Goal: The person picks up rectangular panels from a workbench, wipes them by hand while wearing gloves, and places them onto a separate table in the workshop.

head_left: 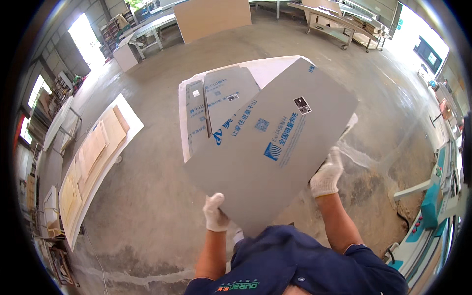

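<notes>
A large grey board [268, 147] with blue printing and a small dark sticker tilts in front of me, held above the floor. My left hand [215, 212], in a white glove, grips its near lower edge. My right hand [326, 175], also gloved in white, holds the board's right edge. Beyond it, two more grey boards [216, 103] lie flat on a white stack [268, 69] on the floor, partly hidden by the held board.
A long white panel with wooden boards [96, 162] lies on the concrete floor at left. A tall brown board [211, 17] stands at the back. Work tables [339, 24] line the far side. A teal machine [432, 206] runs along the right.
</notes>
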Demonstrator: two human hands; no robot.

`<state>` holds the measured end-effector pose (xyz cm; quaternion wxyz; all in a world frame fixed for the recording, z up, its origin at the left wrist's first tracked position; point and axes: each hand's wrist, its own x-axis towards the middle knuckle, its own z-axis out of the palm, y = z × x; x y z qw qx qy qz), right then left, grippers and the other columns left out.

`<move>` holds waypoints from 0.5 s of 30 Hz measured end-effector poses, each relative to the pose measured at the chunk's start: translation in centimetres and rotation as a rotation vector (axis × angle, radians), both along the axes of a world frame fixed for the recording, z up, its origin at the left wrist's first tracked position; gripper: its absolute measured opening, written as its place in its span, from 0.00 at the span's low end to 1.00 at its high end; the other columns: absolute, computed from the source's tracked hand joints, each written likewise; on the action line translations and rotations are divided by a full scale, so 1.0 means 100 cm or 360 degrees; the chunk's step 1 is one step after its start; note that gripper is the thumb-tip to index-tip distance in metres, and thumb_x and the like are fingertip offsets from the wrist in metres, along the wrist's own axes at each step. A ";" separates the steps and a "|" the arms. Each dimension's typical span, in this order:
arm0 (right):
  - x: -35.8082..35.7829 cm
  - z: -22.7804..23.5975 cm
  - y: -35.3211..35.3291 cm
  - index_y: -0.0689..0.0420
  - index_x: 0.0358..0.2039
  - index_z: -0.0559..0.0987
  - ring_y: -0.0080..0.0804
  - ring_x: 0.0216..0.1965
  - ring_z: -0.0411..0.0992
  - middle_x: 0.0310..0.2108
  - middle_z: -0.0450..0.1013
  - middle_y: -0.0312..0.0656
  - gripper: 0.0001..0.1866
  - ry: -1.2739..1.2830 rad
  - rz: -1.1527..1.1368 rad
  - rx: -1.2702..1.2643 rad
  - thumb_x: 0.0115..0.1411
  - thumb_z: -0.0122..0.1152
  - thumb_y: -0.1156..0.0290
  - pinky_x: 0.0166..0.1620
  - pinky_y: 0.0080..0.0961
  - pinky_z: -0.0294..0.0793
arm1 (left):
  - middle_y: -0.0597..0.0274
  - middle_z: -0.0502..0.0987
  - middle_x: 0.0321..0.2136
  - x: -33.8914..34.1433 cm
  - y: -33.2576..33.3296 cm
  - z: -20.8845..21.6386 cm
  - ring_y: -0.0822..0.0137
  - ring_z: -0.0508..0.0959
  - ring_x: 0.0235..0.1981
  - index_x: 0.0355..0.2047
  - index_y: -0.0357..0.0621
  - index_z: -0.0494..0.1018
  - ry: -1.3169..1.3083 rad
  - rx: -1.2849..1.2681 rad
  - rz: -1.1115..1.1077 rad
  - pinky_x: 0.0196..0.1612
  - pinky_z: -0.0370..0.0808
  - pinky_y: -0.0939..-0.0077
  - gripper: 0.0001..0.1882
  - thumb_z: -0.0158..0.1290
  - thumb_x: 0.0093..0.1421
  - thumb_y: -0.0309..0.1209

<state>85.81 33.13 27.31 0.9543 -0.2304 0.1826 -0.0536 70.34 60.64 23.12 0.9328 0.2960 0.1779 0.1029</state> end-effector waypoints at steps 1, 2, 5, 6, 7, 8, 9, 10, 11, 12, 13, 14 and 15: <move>0.006 -0.007 0.005 0.61 0.54 0.79 0.42 0.51 0.77 0.49 0.79 0.44 0.19 0.0103 0.0100 -0.0127 0.72 0.54 0.60 0.58 0.39 0.76 | 0.56 0.80 0.36 0.008 -0.014 0.005 0.58 0.84 0.38 0.52 0.35 0.74 0.0014 0.0001 0.0013 0.41 0.84 0.66 0.22 0.56 0.56 0.26; 0.015 -0.017 0.010 0.62 0.54 0.79 0.42 0.52 0.77 0.50 0.79 0.45 0.20 0.0209 0.0200 -0.0250 0.72 0.56 0.61 0.58 0.40 0.77 | 0.57 0.80 0.36 0.019 -0.017 0.004 0.58 0.83 0.38 0.52 0.36 0.74 0.0029 0.0005 0.0026 0.41 0.84 0.67 0.21 0.56 0.56 0.26; 0.103 -0.049 0.034 0.65 0.55 0.79 0.41 0.52 0.77 0.52 0.79 0.48 0.20 0.0326 0.0419 -0.0506 0.70 0.58 0.64 0.58 0.39 0.77 | 0.59 0.80 0.36 0.059 0.000 -0.045 0.60 0.83 0.37 0.57 0.37 0.72 0.0061 -0.0015 -0.0164 0.42 0.84 0.66 0.23 0.55 0.59 0.20; 0.124 -0.063 0.044 0.66 0.56 0.78 0.41 0.53 0.77 0.53 0.79 0.49 0.21 0.0396 0.0474 -0.0556 0.70 0.59 0.64 0.58 0.39 0.77 | 0.59 0.80 0.36 0.061 0.006 -0.062 0.61 0.83 0.36 0.58 0.37 0.71 0.0171 0.0034 -0.0235 0.42 0.84 0.66 0.24 0.55 0.60 0.20; 0.150 -0.057 0.058 0.69 0.54 0.79 0.41 0.50 0.78 0.50 0.80 0.50 0.21 0.0536 0.0509 -0.0684 0.69 0.60 0.65 0.55 0.38 0.78 | 0.60 0.80 0.36 0.067 0.006 -0.078 0.64 0.83 0.37 0.54 0.38 0.74 0.0225 0.0289 -0.0236 0.41 0.84 0.69 0.18 0.56 0.62 0.21; 0.174 -0.065 0.070 0.69 0.53 0.79 0.41 0.49 0.78 0.49 0.80 0.50 0.21 0.0517 0.0577 -0.0766 0.68 0.61 0.64 0.54 0.38 0.78 | 0.61 0.80 0.36 0.068 0.006 -0.093 0.67 0.83 0.37 0.50 0.38 0.76 0.0306 0.0538 -0.0243 0.41 0.83 0.71 0.13 0.57 0.65 0.22; 0.198 -0.085 0.072 0.69 0.52 0.79 0.42 0.48 0.79 0.47 0.80 0.50 0.21 0.0501 0.0623 -0.0869 0.68 0.61 0.64 0.53 0.38 0.78 | 0.59 0.81 0.38 0.076 0.003 -0.094 0.65 0.83 0.41 0.50 0.37 0.77 0.0433 0.0265 -0.0338 0.44 0.83 0.71 0.12 0.56 0.66 0.22; 0.222 -0.101 0.077 0.70 0.52 0.79 0.42 0.46 0.79 0.46 0.81 0.50 0.22 0.0481 0.0677 -0.0975 0.67 0.62 0.63 0.52 0.38 0.79 | 0.57 0.82 0.41 0.083 -0.001 -0.097 0.64 0.83 0.45 0.49 0.36 0.77 0.0558 -0.0013 -0.0422 0.46 0.83 0.72 0.11 0.55 0.67 0.23; 0.249 -0.106 0.093 0.70 0.48 0.81 0.40 0.41 0.79 0.42 0.81 0.49 0.21 0.0513 0.0677 -0.1079 0.65 0.65 0.62 0.48 0.38 0.78 | 0.57 0.82 0.42 0.094 0.000 -0.106 0.65 0.83 0.46 0.49 0.35 0.77 0.0665 -0.0021 -0.0491 0.47 0.82 0.72 0.10 0.55 0.68 0.22; 0.273 -0.112 0.107 0.69 0.47 0.81 0.39 0.40 0.78 0.42 0.81 0.49 0.21 0.0480 0.0747 -0.1168 0.65 0.65 0.61 0.47 0.37 0.78 | 0.57 0.82 0.43 0.105 0.002 -0.122 0.65 0.83 0.47 0.49 0.34 0.78 0.0773 -0.0031 -0.0560 0.49 0.82 0.73 0.10 0.55 0.68 0.22; 0.291 -0.119 0.117 0.69 0.46 0.82 0.38 0.39 0.78 0.41 0.81 0.48 0.22 0.0459 0.0812 -0.1256 0.64 0.66 0.60 0.46 0.37 0.77 | 0.57 0.82 0.44 0.116 0.001 -0.127 0.65 0.83 0.47 0.48 0.34 0.78 0.0843 -0.0072 -0.0562 0.50 0.81 0.73 0.10 0.55 0.69 0.22; 0.310 -0.125 0.124 0.68 0.46 0.82 0.37 0.38 0.77 0.40 0.81 0.48 0.22 0.0429 0.0865 -0.1345 0.64 0.66 0.60 0.45 0.36 0.77 | 0.56 0.83 0.45 0.130 -0.001 -0.126 0.65 0.83 0.48 0.48 0.33 0.78 0.0904 -0.0110 -0.0565 0.51 0.81 0.74 0.10 0.56 0.69 0.23; 0.327 -0.135 0.130 0.68 0.43 0.84 0.36 0.37 0.76 0.39 0.81 0.46 0.22 0.0461 0.0926 -0.1572 0.63 0.67 0.58 0.43 0.35 0.75 | 0.56 0.83 0.46 0.141 -0.005 -0.122 0.64 0.83 0.48 0.49 0.33 0.78 0.0918 -0.0174 -0.0494 0.52 0.81 0.73 0.10 0.56 0.69 0.23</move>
